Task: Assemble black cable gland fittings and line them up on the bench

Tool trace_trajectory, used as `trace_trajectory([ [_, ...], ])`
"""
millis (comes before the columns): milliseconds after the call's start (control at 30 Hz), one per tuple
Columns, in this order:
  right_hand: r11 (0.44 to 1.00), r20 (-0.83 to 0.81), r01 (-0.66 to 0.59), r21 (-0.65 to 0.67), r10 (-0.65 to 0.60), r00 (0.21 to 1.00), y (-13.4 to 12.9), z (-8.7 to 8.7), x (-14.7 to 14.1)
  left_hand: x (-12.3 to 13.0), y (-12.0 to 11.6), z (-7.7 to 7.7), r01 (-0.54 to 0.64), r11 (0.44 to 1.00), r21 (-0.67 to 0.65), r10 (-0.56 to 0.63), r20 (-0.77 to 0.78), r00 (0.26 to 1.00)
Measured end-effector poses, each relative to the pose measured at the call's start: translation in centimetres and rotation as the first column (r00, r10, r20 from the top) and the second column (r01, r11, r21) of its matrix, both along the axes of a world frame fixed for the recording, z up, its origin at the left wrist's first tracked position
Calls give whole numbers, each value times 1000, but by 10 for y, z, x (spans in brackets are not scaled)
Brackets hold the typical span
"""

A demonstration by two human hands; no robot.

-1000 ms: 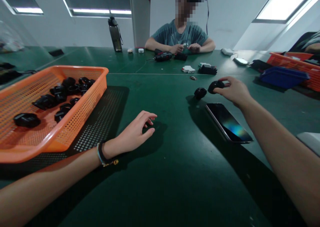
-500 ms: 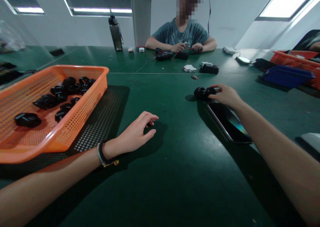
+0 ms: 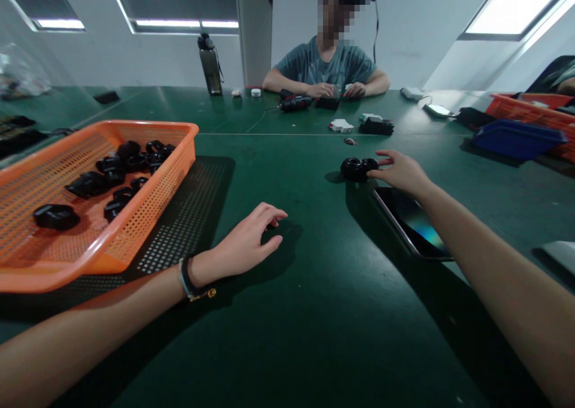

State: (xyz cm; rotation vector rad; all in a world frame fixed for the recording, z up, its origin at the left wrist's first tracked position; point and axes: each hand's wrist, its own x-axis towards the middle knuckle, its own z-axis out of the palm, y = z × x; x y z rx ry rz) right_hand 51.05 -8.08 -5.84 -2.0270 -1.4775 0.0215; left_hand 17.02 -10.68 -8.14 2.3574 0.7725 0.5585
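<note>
My left hand [image 3: 251, 240] hovers palm-down over the green table, its fingers loosely curved and apart, with nothing in them. Farther off on the right, my right hand [image 3: 399, 171] is beside two rounded black plastic parts [image 3: 354, 169] that lie close together on the table. Its thumb and index finger are spread at the right-hand part, and the thumb tip appears to touch it. Below that wrist lies a dark-screened smartphone [image 3: 408, 222], partly covered by the forearm. An orange perforated basket [image 3: 148, 216] at left holds several similar black parts [image 3: 87, 183].
Across the green table [image 3: 287, 336] sits a person [image 3: 327, 66] with both hands on small items. Nearby are a power drill [image 3: 294, 102], white pieces [image 3: 341, 125] and a black block [image 3: 376, 125]. A blue bin [image 3: 518, 138] stands at right, a water bottle [image 3: 209, 65] at the back.
The two black parts have shifted slightly left, and my right hand's fingers have opened from the right-hand one. My left hand has hardly moved. The view has tilted a little.
</note>
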Motion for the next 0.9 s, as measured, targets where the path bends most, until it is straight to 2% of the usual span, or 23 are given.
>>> trace_trajectory([
  [67, 998, -14, 53, -31, -53, 998, -3, 12, -10, 0, 0, 0, 1, 1000, 7, -1, -6, 1000],
  [133, 999, -27, 31, -28, -32, 999, -9, 24, -33, 0, -1, 0, 3, 1000, 30, -3, -6, 1000],
  [167, 1000, -38, -17, -24, 16, 999, -14, 28, -49, 0, -2, -1, 6, 999, 51, -6, 0, 1000],
  [233, 964, -46, -268, -2, 267, 963, -26, 29, -87, -2, -5, -1, 32, 992, 124, -34, 13, 999],
  [333, 792, 72, -611, -13, 610, 789, -47, 11, -143, -4, -12, 1, 137, 946, 294, -141, -8, 990],
  [433, 659, 169, -742, -123, 751, 639, -64, -20, -173, -8, -20, 6, 247, 873, 421, -238, -76, 968],
  [467, 643, 183, -750, -155, 764, 618, -67, -30, -177, -9, -22, 8, 280, 851, 444, -259, -107, 960],
  [567, 653, 209, -735, -182, 756, 620, -69, -47, -176, -10, -29, 19, 323, 820, 472, -257, -201, 945],
  [667, 666, 218, -737, -114, 740, 636, -67, -50, -174, -8, -34, 41, 192, 874, 447, -92, -235, 968],
  [733, 675, 230, -731, -100, 731, 642, -66, -47, -175, -10, -29, 63, 58, 876, 478, 68, -242, 968],
  [800, 685, 245, -718, -122, 722, 647, -67, -43, -177, -20, -11, 88, -112, 831, 545, 277, -231, 933],
  [900, 688, 235, -708, -159, 723, 650, -68, -39, -179, -54, 43, 119, -263, 750, 607, 496, -254, 830],
])
